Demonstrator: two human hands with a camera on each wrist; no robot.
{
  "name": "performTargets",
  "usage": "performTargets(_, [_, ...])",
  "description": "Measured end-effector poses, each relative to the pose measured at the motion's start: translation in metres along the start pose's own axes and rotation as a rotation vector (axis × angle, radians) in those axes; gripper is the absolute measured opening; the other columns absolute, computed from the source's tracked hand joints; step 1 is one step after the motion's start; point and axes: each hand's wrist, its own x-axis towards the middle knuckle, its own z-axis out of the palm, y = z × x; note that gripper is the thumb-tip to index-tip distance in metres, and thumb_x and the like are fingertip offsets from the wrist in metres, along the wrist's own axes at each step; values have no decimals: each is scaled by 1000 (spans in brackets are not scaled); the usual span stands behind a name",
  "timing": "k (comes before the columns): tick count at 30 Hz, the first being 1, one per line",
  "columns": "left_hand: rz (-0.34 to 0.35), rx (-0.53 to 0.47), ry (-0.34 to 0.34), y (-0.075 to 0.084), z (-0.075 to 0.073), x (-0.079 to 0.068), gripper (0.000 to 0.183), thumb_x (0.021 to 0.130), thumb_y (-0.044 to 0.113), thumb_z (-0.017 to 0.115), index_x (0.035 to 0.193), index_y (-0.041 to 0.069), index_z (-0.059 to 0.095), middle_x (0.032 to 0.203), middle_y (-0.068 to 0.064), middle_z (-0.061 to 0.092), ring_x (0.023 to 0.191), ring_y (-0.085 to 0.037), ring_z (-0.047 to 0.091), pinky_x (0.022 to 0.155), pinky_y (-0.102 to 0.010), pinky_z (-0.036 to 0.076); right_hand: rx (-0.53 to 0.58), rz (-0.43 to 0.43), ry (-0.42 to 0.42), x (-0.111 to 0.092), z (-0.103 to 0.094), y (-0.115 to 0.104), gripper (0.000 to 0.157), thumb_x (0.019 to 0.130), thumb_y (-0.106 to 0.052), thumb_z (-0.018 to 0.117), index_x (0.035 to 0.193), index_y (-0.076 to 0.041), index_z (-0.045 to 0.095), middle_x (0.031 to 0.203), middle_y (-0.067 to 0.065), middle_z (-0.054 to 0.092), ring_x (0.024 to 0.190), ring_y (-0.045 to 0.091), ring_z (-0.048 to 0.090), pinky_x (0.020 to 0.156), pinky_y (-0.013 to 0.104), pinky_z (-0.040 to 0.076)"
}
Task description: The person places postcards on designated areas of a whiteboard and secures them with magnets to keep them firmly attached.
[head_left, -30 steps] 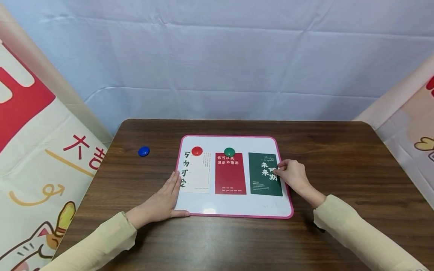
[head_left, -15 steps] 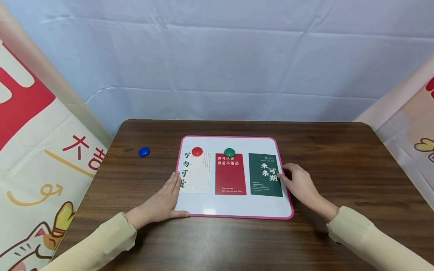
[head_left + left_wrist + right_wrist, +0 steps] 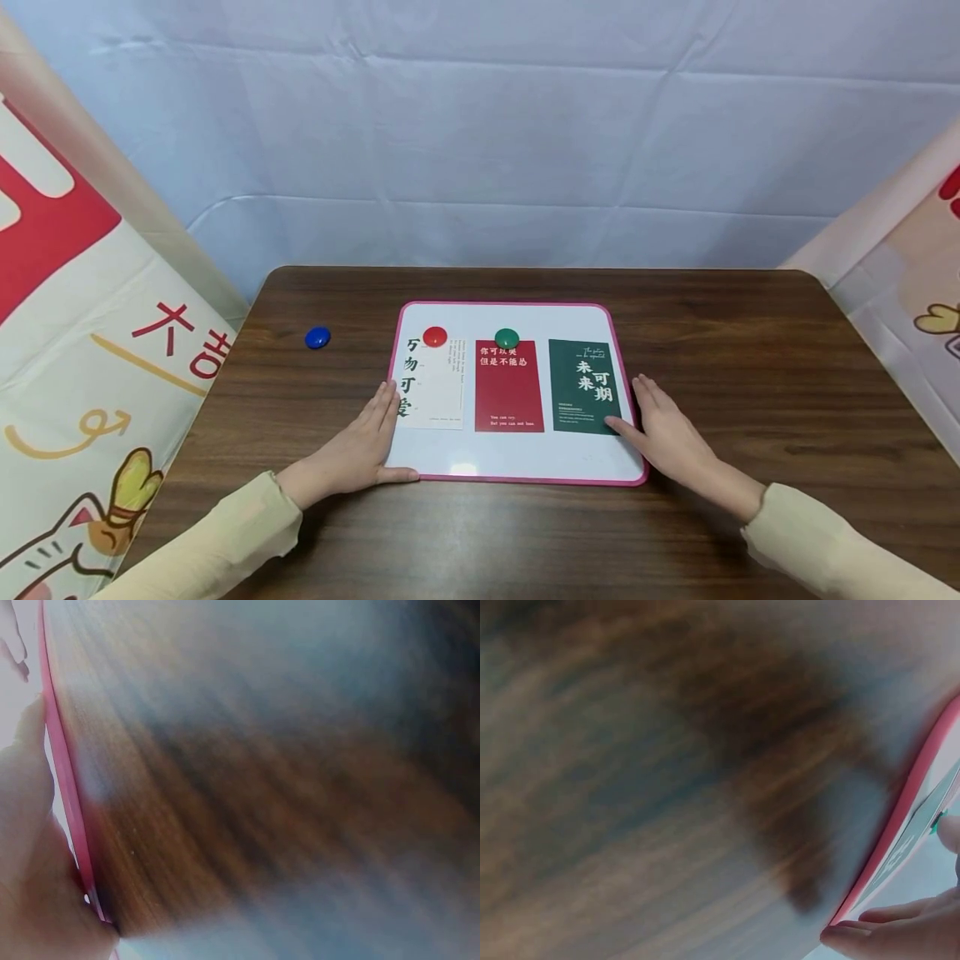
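A whiteboard (image 3: pixel 517 460) with a pink rim lies on the table. Three cards are on it: a white one (image 3: pixel 442 396) at left, a red one (image 3: pixel 510 396) in the middle, a dark green one (image 3: pixel 570 383) at right. Over the white card's top sits a red round magnet (image 3: pixel 434 337); a green magnet (image 3: pixel 507 337) overlaps the red card's top. My left hand (image 3: pixel 352 450) rests against the board's left edge, fingers straight, thumb along the bottom-left corner. Beside the right edge lies my right hand (image 3: pixel 675 442), fingers extended, its thumb reaching over the green card's lower right corner.
A blue round magnet (image 3: pixel 318 337) lies on the brown wooden table (image 3: pixel 480 542), left of the board. Behind the table hangs a pale blue cloth (image 3: pixel 480 150). Printed cloths (image 3: pixel 97 350) flank both sides.
My right hand has let go of the green card's right side, moved back toward me along the board's right edge and straightened its fingers. The left hand has stayed in place.
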Motion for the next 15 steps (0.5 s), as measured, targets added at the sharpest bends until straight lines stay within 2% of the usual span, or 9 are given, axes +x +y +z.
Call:
performTargets(7, [14, 21, 11, -1, 2, 0, 113, 74, 77, 40, 142, -9, 10, 150, -23, -1, 138, -34, 1, 109, -41, 18, 25, 3, -77, -7, 4, 3, 100, 81, -60, 55, 136, 16, 20, 141, 36, 17, 129, 48, 19, 98, 60, 25])
performTargets(15, [22, 20, 14, -2, 3, 1, 113, 75, 78, 36, 142, -9, 9, 149, -24, -1, 138, -34, 0, 109, -41, 17, 15, -50, -113, -17, 8, 5, 107, 77, -65, 55, 138, 14, 17, 142, 35, 15, 130, 48, 16, 97, 61, 24])
